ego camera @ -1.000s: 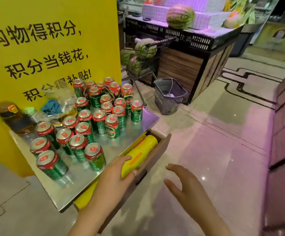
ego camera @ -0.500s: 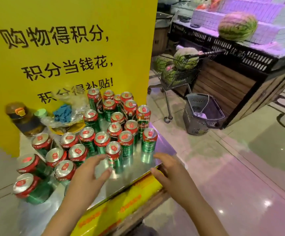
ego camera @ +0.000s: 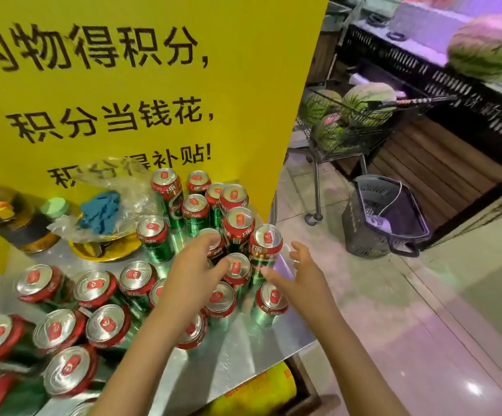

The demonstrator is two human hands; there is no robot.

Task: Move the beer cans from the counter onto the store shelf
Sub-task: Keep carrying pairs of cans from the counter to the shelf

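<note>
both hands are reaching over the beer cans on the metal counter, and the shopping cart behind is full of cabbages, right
Not quite. Both hands, left hand and right hand, do reach over the beer cans on the metal counter, but the head view shows the shopping cart holding watermelons, striped green, not cabbages.

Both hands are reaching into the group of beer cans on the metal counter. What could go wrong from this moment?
1. The beer cans stand packed close together. The left hand, reaching over them, may knock neighbours down.
2. The can near the counter edge, by the right hand, could be pushed off onto the floor.
3. Taking several cans at once with open hands risks a weak hold.
</note>
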